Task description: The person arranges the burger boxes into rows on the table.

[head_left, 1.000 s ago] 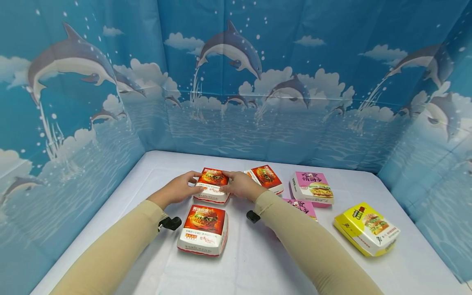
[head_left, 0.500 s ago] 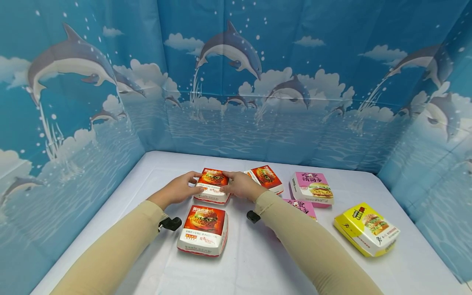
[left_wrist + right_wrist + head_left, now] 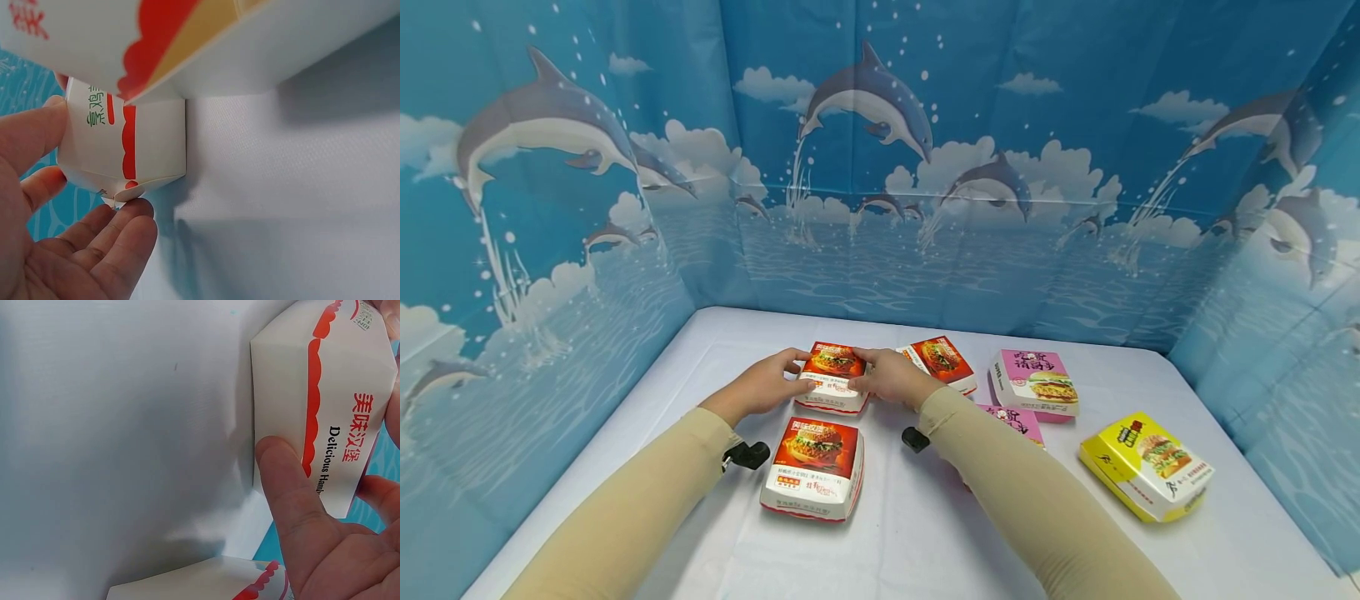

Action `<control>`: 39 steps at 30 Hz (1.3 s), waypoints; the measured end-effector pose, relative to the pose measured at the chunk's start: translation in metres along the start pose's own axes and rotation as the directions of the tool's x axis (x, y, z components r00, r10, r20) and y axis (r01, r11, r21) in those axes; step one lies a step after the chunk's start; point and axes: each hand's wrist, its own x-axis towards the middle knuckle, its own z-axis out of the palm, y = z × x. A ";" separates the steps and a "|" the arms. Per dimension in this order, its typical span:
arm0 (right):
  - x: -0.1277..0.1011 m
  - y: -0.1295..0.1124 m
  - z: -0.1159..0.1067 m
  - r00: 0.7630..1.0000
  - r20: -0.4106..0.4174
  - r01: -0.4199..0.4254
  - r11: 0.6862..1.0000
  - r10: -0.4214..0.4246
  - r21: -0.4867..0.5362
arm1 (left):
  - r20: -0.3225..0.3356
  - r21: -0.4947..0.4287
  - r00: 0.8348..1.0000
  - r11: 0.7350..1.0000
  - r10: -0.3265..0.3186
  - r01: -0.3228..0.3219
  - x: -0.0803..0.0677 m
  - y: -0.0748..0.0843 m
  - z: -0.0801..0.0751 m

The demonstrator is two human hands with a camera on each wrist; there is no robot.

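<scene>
Both hands hold one red-topped burger box (image 3: 832,376) from either side, on the white table (image 3: 715,350). My left hand (image 3: 767,382) grips its left side, and in the left wrist view its fingers (image 3: 44,128) curl round the box (image 3: 128,147). My right hand (image 3: 889,375) grips the right side, and the thumb (image 3: 290,500) presses on the white side wall of the box (image 3: 331,406). A second red-topped box (image 3: 816,467) sits closer to me, just in front of the held one. It also shows at the top of the left wrist view (image 3: 206,44).
A third red-topped box (image 3: 942,360) lies behind my right hand. Two pink boxes (image 3: 1036,381) (image 3: 1019,421) and a yellow box (image 3: 1145,465) sit to the right. Blue dolphin-print walls (image 3: 880,167) enclose the table on three sides.
</scene>
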 end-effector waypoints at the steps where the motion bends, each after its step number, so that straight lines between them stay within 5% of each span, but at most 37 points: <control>1: 0.000 0.000 0.000 1.000 0.000 0.000 1.000 0.000 0.000 | 0.000 0.000 1.000 1.000 0.000 0.000 0.000 0.000 0.000; 39: -0.001 0.000 -0.002 1.000 -0.005 0.013 0.999 -0.013 -0.033 | 0.012 -0.006 1.000 1.000 0.011 -0.010 0.003 0.000 0.000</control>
